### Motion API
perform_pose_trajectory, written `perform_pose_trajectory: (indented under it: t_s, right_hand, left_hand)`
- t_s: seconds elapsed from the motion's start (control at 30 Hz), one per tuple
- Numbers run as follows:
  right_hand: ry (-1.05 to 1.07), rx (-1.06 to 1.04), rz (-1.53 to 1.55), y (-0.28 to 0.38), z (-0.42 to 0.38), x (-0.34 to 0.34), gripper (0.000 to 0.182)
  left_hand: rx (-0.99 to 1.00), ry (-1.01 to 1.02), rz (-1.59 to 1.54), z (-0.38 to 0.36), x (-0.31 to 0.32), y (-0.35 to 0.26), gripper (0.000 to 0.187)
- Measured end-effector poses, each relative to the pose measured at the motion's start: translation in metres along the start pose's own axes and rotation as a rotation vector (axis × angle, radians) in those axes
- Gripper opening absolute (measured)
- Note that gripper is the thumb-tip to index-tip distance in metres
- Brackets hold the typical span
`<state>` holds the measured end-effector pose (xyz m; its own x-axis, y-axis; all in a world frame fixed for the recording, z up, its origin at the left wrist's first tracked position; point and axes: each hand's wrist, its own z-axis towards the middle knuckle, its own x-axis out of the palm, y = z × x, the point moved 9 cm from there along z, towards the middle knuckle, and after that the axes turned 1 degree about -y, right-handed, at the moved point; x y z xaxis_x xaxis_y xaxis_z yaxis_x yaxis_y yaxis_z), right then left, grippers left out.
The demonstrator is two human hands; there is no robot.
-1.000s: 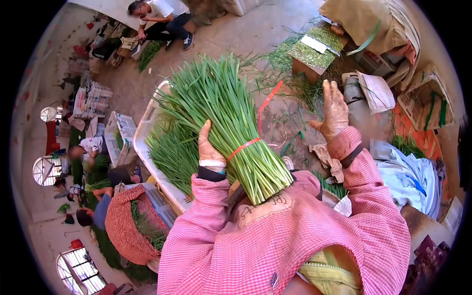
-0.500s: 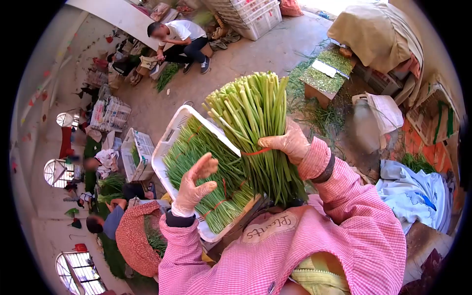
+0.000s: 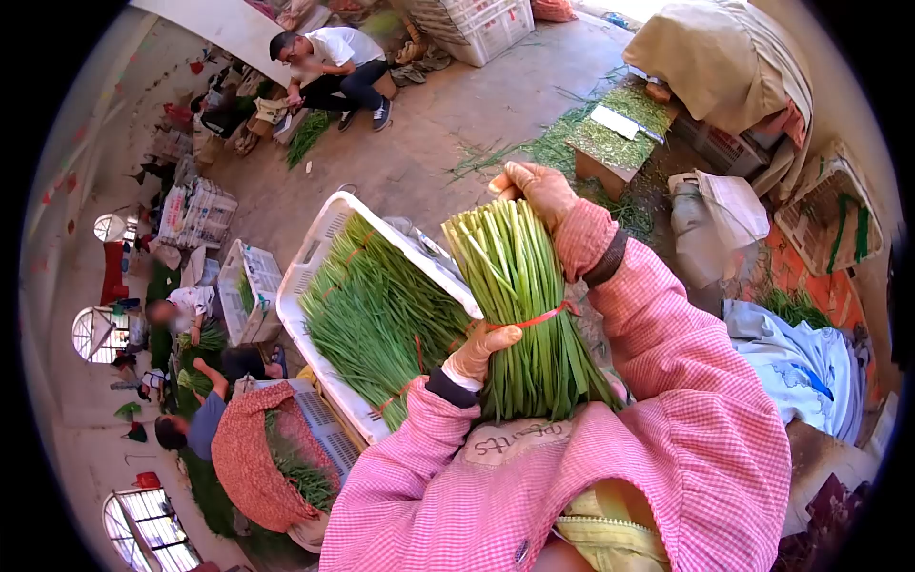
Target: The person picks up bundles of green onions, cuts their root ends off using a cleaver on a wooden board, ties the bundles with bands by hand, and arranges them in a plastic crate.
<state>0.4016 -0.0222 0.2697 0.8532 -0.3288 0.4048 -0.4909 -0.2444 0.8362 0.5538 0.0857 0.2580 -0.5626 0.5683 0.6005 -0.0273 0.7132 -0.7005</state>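
Note:
A thick bundle of green stalks (image 3: 524,276), bound with a red band (image 3: 538,317), stands upright before my chest, pale cut ends up. Around its lower left side, near the band, my gloved left hand (image 3: 479,355) is wrapped. My gloved right hand (image 3: 545,194) is at the top of the bundle by the cut ends, its fingers bent together; anything between them is too small to make out. Just left of the bundle is a white crate (image 3: 297,286) holding more green bundles with red bands.
A seated person (image 3: 338,67) is at the upper left, and others work along the left side. A wooden block (image 3: 610,172) with green scraps stands at the upper right. Right of it are a white sack (image 3: 732,214), blue cloth (image 3: 796,367) and an empty-looking crate (image 3: 829,214).
My left hand has moved from above the crate onto the bundle and closed round it. My right hand has left the band area and risen to the cut ends. The bundle is more upright.

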Motion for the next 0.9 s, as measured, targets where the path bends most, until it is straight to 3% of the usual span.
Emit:
perform_pose_trajectory:
  t_s: [0.03,0.1,0.13,0.2,0.23,0.33,0.37,0.43,0.5,0.57,0.6,0.63,0.7,0.73,0.8,0.83,0.9]
  right_hand:
    - [-0.176,-0.046,-0.160,0.011,0.009,-0.029,0.021]
    - [-0.554,-0.004,0.029,0.035,0.021,-0.109,0.026]
    - [-0.658,-0.668,-0.575,0.093,0.010,-0.138,0.024]
    - [-0.553,-0.963,-1.185,0.125,-0.032,-0.092,0.026]
    - [-0.426,-0.582,-1.160,0.132,-0.067,-0.058,0.036]
    - [-0.188,-1.220,-2.115,0.106,-0.142,0.052,0.065]
    - [-0.122,-1.302,-2.411,0.085,-0.151,0.072,0.072]
    - [0.035,-1.398,-2.262,0.056,-0.154,0.095,0.060]
    - [0.045,-1.420,-2.377,0.045,-0.155,0.113,0.058]
    - [0.241,-1.187,-2.051,0.039,-0.163,0.124,0.063]
    - [0.283,-1.171,-1.909,0.035,-0.167,0.125,0.081]
    - [0.305,-1.173,-1.893,0.034,-0.173,0.134,0.081]
    - [0.530,-0.668,-1.876,0.019,-0.162,0.136,0.101]
    - [0.562,-0.677,-1.859,0.015,-0.162,0.143,0.109]
    - [0.617,-0.608,-1.903,0.013,-0.160,0.158,0.107]
    - [0.651,-0.538,-1.947,0.009,-0.157,0.165,0.106]
    - [0.645,-0.584,-1.954,0.007,-0.150,0.182,0.101]
  left_hand:
    - [-0.010,0.007,-0.006,-0.001,0.008,0.000,0.060]
    - [-0.121,0.002,-0.055,-0.003,0.020,0.006,0.059]
    - [-0.127,-0.002,-0.074,-0.002,0.017,0.007,0.059]
    - [-0.177,0.020,-0.054,0.008,0.003,-0.002,0.060]
    - [-0.233,0.041,-0.033,0.013,-0.002,-0.007,0.060]
    - [-0.339,0.143,0.069,0.029,0.014,-0.060,0.052]
    - [-0.409,0.158,0.165,0.031,0.016,-0.078,0.052]
    - [-0.523,0.349,0.261,0.045,0.000,-0.091,0.048]
    - [-0.503,0.550,0.470,0.046,0.003,-0.096,0.040]
    - [-0.460,0.697,0.620,0.040,0.008,-0.096,0.032]
    - [-0.522,0.687,0.638,0.032,0.001,-0.086,0.032]
    - [-0.592,0.678,0.657,0.024,-0.007,-0.076,0.032]
    - [-0.719,0.668,0.701,0.007,-0.025,-0.060,0.032]
    - [-0.776,0.667,0.721,-0.002,-0.033,-0.054,0.032]
    - [-0.857,0.706,0.716,-0.033,-0.026,-0.062,0.033]
    - [-0.594,0.766,0.780,-0.034,-0.035,-0.067,0.042]
    - [-0.561,0.657,0.739,-0.058,-0.066,-0.092,0.048]
